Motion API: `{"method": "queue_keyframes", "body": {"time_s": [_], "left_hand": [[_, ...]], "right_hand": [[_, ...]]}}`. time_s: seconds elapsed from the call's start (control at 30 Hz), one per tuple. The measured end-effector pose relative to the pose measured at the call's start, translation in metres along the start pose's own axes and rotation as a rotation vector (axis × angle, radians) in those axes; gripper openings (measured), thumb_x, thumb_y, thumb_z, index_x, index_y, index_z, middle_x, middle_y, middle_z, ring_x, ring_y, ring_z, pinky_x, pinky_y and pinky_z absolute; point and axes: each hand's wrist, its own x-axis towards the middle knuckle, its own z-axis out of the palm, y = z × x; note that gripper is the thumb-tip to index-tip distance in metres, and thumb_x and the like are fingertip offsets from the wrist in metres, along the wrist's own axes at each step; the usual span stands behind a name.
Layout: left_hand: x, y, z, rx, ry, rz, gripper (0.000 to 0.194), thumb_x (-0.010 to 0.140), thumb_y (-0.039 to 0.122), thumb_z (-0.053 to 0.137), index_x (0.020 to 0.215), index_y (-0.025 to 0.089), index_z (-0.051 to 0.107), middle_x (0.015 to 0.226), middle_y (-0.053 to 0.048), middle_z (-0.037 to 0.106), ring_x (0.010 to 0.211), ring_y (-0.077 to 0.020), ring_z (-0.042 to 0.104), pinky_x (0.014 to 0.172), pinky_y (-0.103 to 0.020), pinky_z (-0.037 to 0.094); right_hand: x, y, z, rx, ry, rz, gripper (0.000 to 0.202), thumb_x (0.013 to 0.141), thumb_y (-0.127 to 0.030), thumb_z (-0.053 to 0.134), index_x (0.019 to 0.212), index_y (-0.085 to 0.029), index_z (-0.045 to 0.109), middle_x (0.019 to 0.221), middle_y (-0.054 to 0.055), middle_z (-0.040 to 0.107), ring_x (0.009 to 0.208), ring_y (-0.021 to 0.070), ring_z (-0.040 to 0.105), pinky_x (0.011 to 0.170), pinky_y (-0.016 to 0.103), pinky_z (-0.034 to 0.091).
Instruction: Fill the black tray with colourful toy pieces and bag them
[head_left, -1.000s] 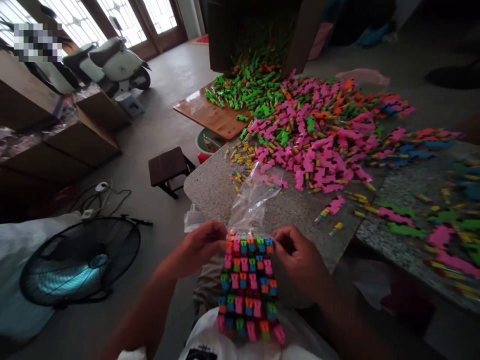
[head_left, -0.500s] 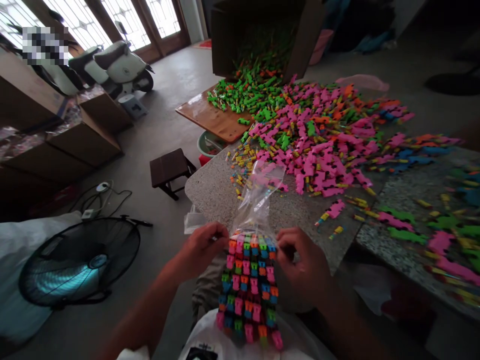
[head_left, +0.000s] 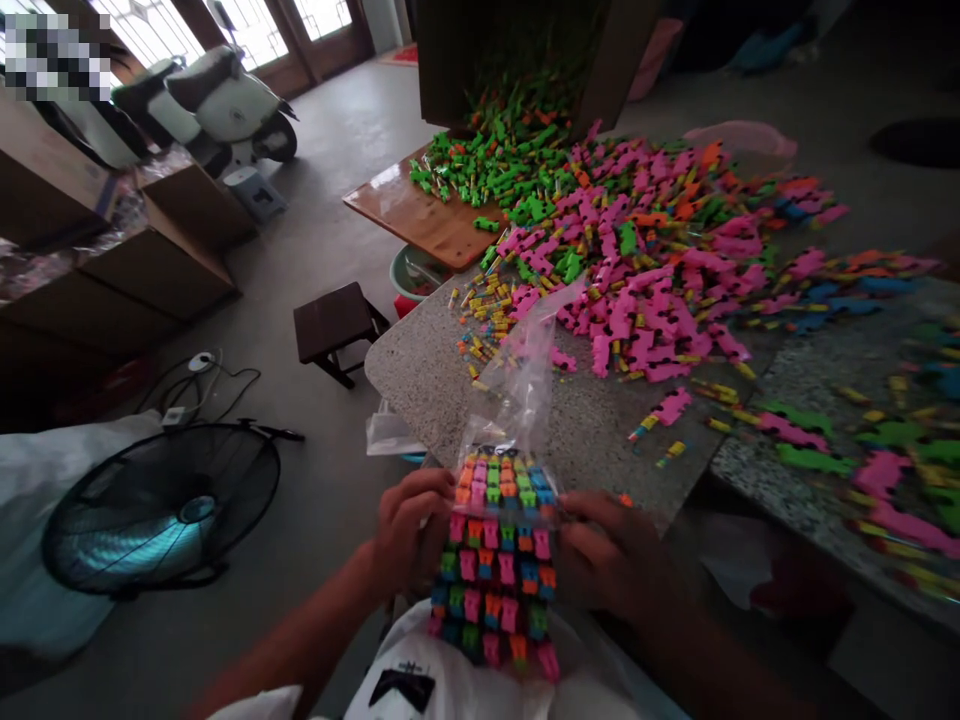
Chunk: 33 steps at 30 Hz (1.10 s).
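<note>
Upright over my lap is a block of small toy pieces [head_left: 487,567] in pink, green, orange and blue, set in several rows. A clear plastic bag [head_left: 517,400] covers its top rows, and the bag's loose end stretches forward over the table. My left hand [head_left: 411,525] is closed at the bag's left edge, fingers curled against it. On the other side my right hand [head_left: 611,550] pinches the bag's right edge. The fingertips are partly hidden.
A large heap of pink toy pieces [head_left: 637,300] covers the speckled stone table [head_left: 420,370]. Green pieces [head_left: 517,150] spill from a cardboard box [head_left: 442,70] onto a wooden board [head_left: 405,215]. A stool [head_left: 337,315], floor fan [head_left: 161,510] and cartons [head_left: 157,270] stand left.
The bag has come down over the top rows of the block. Both hands have moved lower along its sides, with fingers more closed.
</note>
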Motion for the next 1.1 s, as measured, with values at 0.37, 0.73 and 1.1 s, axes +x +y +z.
{"method": "queue_keyframes", "body": {"time_s": [0.37,0.73,1.1], "left_hand": [[-0.018,-0.004,-0.015,-0.023,-0.188,-0.017,0.013,0.103,0.010,0.059,0.112,0.018,0.062,0.102,-0.010,0.071,0.099,-0.0183,0.070,0.088,-0.031,0.064],[-0.016,0.027,-0.026,-0.151,-0.289,-0.153,0.007,0.105,0.013,0.055,0.107,0.019,0.058,0.097,-0.007,0.068,0.093,-0.0175,0.064,0.086,-0.030,0.058],[-0.021,0.026,-0.016,-0.284,-0.211,-0.353,0.012,0.104,0.009,0.055,0.106,0.021,0.057,0.101,-0.005,0.064,0.094,-0.0163,0.064,0.084,-0.028,0.054]], "right_hand": [[0.002,-0.016,0.012,0.123,-0.024,-0.013,0.012,0.103,-0.012,0.056,0.102,-0.025,0.058,0.094,0.002,0.071,0.076,0.0158,0.070,0.068,0.027,0.055],[-0.003,-0.031,0.004,0.243,-0.103,0.051,0.019,0.099,-0.008,0.056,0.110,-0.024,0.059,0.085,-0.001,0.066,0.066,0.0137,0.066,0.060,0.025,0.049],[-0.021,-0.046,-0.004,0.092,-0.014,0.104,0.015,0.100,-0.012,0.065,0.105,-0.026,0.068,0.101,0.005,0.075,0.088,0.0183,0.075,0.076,0.029,0.062]]}}
